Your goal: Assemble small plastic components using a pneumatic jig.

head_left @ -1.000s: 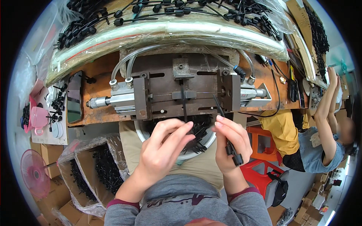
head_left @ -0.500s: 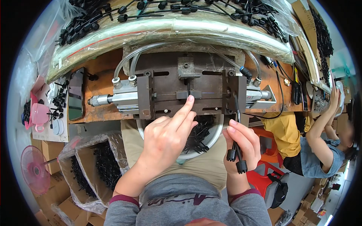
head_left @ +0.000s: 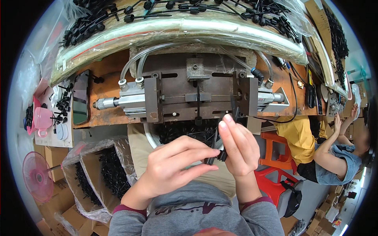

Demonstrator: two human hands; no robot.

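You wear a mottled grey top (head_left: 189, 196) with dark maroon lettering (head_left: 208, 207) across the chest. Its sleeves (head_left: 262, 218), left and right, end in maroon cuffs (head_left: 258, 200). Your trousers (head_left: 136, 137) are beige; your left hand (head_left: 169, 165) and right hand (head_left: 241, 151) are bare.

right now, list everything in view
bench: one, brown, centre
fixture: one, dark brown, on bench
loaded part: one, black, fixture
loose parts: many, black, top
slab: one, dark, bench left
mug: one, pink, left
fan: one, pink, left
cartons: several, brown, both sides
basin: one, white, below fixture
stools: two, red and orange, right
co-worker: one, blue clothing, right
left grip: one, grey sleeve, lower centre
right grip: one, grey sleeve, holding black parts
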